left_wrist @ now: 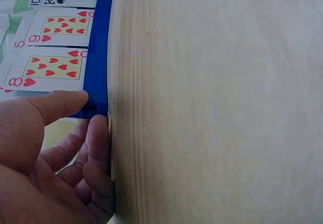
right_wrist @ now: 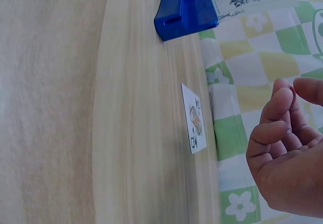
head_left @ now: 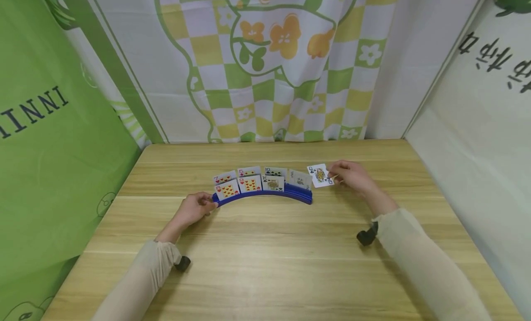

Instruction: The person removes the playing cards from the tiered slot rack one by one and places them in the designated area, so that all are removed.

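From the head view, my left grip (head_left: pixel 195 208) pinches the left end of the blue rack (head_left: pixel 300 194), which curves across the tabletop (head_left: pixel 257 252). The eight (head_left: pixel 228 190), nine (head_left: pixel 250 183) and king (head_left: pixel 274 183) stand in its front row, left to right. Behind them stand the seven (head_left: pixel 224 178), five (head_left: pixel 249 171) and ten (head_left: pixel 275 171), with a pale card (head_left: pixel 299 179) at the right. The queen (head_left: pixel 320 173) is face up near the rack's right end, and the fingertips of my right grip (head_left: pixel 352 176) overlap its right side. A checked curtain (head_left: pixel 261 90) hangs beyond the tabletop.

From the left wrist, my thumb presses the rack's front beside the eight, while my forefinger sits against the end, the other fingers curled below.

From the right wrist, the queen lies on the tabletop, apart from the rack's end. My right grip shows to one side of it, fingers loosely bent, thumb and forefinger nearly meeting, and I see nothing between them.
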Available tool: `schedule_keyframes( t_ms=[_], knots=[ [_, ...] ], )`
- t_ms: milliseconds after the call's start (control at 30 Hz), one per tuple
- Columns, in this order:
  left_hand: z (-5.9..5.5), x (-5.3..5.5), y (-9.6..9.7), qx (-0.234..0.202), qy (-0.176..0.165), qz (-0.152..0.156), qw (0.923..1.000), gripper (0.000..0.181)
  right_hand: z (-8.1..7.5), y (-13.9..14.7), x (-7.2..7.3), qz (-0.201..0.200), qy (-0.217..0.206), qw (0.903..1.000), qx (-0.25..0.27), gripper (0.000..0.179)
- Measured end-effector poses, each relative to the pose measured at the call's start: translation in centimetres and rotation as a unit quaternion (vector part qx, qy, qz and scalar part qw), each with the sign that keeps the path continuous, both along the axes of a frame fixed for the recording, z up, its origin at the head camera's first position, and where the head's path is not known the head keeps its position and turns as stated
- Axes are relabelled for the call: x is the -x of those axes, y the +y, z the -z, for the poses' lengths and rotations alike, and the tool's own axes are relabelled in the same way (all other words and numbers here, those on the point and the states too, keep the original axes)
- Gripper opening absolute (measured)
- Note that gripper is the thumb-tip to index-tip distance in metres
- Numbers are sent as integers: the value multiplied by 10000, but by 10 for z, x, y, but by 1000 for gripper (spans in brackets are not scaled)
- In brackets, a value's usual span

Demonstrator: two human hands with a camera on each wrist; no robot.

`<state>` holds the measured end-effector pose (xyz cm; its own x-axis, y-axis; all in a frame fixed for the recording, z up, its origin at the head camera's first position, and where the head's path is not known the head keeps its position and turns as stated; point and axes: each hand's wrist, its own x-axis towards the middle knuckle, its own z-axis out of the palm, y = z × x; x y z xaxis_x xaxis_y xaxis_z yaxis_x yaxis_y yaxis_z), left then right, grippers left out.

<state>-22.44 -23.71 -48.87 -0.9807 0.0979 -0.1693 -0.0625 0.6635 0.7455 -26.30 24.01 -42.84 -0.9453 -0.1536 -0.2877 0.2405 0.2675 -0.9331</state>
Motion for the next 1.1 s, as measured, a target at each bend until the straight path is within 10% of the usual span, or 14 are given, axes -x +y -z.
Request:
schedule_keyframes(
  t_ms=[1100],
  knots=[
    [0,0,0,80,-44,-18,10000,35,-9,-21,-25,-321,266,9988,239,32]
  ],
)
